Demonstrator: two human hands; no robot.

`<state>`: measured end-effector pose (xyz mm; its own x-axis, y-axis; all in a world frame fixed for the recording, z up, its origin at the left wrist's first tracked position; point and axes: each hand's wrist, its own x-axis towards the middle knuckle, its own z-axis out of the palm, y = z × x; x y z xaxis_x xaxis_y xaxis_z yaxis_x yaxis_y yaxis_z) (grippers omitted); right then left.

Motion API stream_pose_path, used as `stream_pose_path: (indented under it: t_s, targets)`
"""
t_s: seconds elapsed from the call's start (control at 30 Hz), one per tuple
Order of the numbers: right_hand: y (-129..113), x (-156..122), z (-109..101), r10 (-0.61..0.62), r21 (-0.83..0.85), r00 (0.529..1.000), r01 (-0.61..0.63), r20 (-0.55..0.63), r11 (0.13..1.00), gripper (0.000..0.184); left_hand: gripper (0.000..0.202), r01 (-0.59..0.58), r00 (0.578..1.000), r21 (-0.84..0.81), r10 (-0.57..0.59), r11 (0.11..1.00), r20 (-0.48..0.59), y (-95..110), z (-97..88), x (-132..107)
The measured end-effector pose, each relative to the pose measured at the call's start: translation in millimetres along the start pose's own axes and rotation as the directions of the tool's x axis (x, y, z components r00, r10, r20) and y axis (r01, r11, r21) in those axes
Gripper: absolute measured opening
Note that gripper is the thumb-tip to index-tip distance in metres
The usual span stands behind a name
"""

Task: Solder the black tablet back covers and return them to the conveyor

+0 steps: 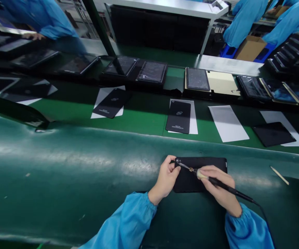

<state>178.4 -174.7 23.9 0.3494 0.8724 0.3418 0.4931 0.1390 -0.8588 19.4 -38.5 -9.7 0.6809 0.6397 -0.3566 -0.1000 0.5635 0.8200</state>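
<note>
A black tablet back cover (204, 166) lies flat on the dark green mat in front of me. My left hand (166, 178) has its fingers curled against the cover's left edge, steadying it near the top left corner. My right hand (220, 190) grips a thin black corded tool (217, 182) like a pen. Its metal tip (181, 164) rests at the cover's top left corner, right beside my left fingertips. The tool's cable runs off to the right past my blue sleeve.
A green conveyor belt (144, 117) beyond the mat carries black back covers (178, 117) on white sheets (227, 122). Further back sits a row of tablets (152, 72) in dark trays. A thin stick (279, 175) lies on the mat at right. People in blue coats (245, 17) work across the line.
</note>
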Motion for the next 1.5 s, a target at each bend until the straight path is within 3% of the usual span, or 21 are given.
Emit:
stream_pose_path:
  t_s: [0.3,0.83,1.07,1.5]
  targets:
    - [-9.0,9.8,-8.8,0.002,-0.056,1.000,-0.003,-0.019,0.998,0.018,0.033,0.024,1.000,-0.013,-0.024,1.000,0.001,4.4,0.2,-3.5]
    - [-12.0,25.8,-9.5,0.023,-0.060,0.996,-0.018,0.082,0.998,0.012,0.032,0.019,1.000,0.001,-0.019,1.000,0.016,3.4,-4.2,-4.0]
    - [-15.1,16.9,-5.7,0.064,-0.040,0.998,-0.065,-0.026,0.997,0.010,0.033,0.022,1.000,-0.020,-0.021,1.000,0.020,4.4,-1.4,-3.5]
    - [-15.1,14.6,3.2,0.056,-0.060,0.998,-0.056,-0.009,0.997,0.011,0.032,0.014,1.000,-0.011,-0.014,1.000,0.022,1.8,-4.9,-2.5]
